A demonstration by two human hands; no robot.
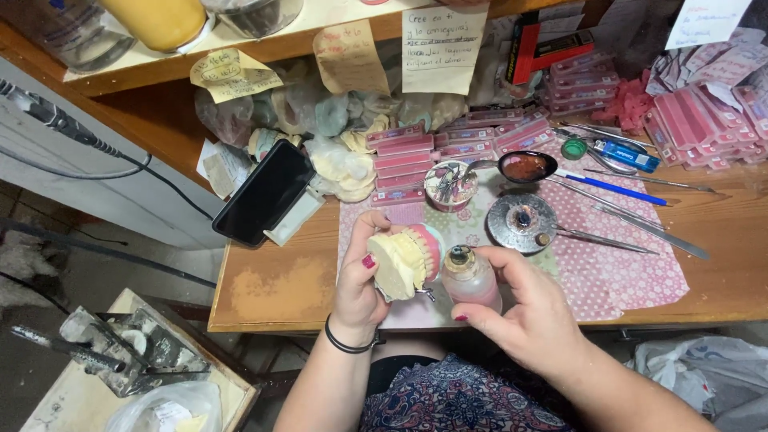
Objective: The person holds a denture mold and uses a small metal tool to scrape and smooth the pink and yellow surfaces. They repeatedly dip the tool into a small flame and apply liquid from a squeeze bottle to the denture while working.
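Cluttered bench (272, 288), left hand (360, 280) gripping denture model (404, 260)

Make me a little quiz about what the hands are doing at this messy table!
1. True or false: the left hand holds a plaster tooth model with pink gums.
2. What does the right hand have in its grip? A) a small glass bottle of pink liquid B) the black phone C) a blue pen
3. Fill in: the black phone leans near the table's ____ end, as the picture shows it.

Key: 1 true. 2 A, the small glass bottle. 3 left.
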